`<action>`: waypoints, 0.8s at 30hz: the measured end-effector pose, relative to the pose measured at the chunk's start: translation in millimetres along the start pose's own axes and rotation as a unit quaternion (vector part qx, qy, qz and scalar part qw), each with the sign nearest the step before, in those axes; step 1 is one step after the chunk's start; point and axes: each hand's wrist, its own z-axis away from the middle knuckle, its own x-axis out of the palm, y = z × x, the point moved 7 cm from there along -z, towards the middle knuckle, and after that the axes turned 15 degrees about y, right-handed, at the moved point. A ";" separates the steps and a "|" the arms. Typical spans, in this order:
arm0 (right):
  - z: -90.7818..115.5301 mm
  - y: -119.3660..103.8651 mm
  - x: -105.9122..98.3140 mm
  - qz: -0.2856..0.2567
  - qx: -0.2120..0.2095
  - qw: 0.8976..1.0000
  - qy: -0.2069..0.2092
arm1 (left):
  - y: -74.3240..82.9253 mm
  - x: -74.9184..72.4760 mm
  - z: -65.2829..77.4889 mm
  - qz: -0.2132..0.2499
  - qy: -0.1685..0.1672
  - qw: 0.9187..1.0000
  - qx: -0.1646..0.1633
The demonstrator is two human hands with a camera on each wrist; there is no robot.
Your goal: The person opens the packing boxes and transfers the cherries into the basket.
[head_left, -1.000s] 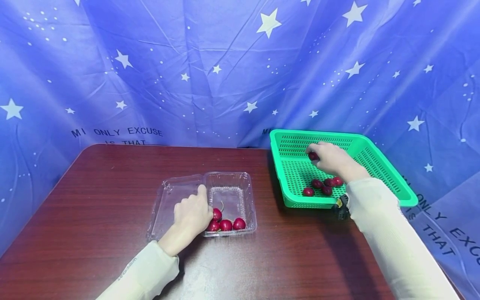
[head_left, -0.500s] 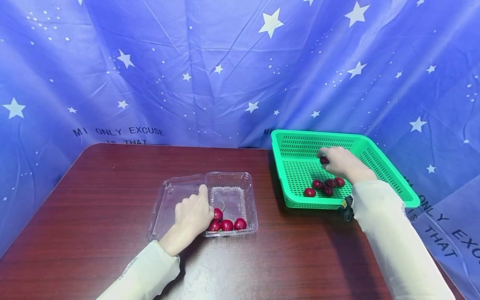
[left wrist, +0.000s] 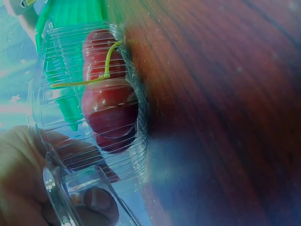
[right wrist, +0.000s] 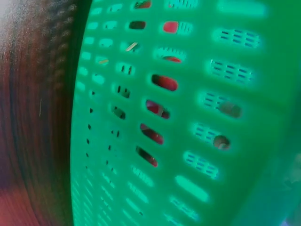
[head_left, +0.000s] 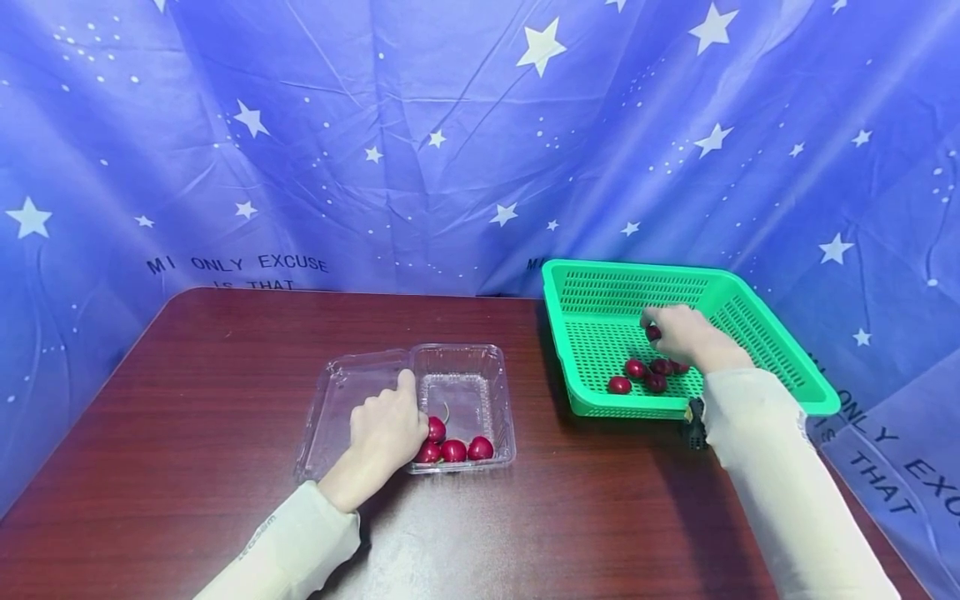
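Note:
My left hand [head_left: 386, 429] grips the clear plastic clamshell box [head_left: 461, 392] at its hinge, between the base and the folded-back lid [head_left: 337, 412]. Several red cherries [head_left: 480, 448] lie along the near side of the base. A green stem [left wrist: 80, 84] stands out from one cherry in the left wrist view. My right hand [head_left: 690, 337] reaches into the green plastic basket [head_left: 562, 350] and pinches a dark cherry [head_left: 653, 332] low inside it. More cherries [head_left: 635, 368] rest on the basket floor nearby, partly covered by the hand. The basket's slotted wall [right wrist: 117, 155] hides most of the right wrist view.
Both containers stand on a dark red-brown wooden table [head_left: 225, 350], with a strip of tabletop between them. A blue curtain [head_left: 420, 208] with white stars hangs close behind. The basket's raised rim [head_left: 622, 408] lies under the right forearm.
The right hand, with the dark cherry in its fingers, has moved to the right and nearer within the basket, toward the other cherries. The left hand keeps its hold on the box.

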 end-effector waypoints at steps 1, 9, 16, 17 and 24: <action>-0.3 0.1 0.9 -0.001 0.001 1.000 -0.002 | -0.5 -0.3 0.0 0.000 0.000 1.000 0.000; 0.9 1.9 4.6 -0.009 0.014 1.000 -0.013 | -1.3 -1.0 0.4 0.003 0.005 1.000 -0.003; 1.9 2.8 8.2 0.003 0.006 1.000 -0.019 | -0.9 0.0 0.0 0.001 0.004 1.000 0.000; 2.3 2.9 8.4 0.003 0.006 1.000 -0.019 | -0.8 0.3 0.0 0.001 0.003 1.000 0.000; 3.9 1.2 10.1 0.004 0.002 1.000 -0.025 | -0.9 1.9 -0.4 0.000 -0.002 1.000 0.000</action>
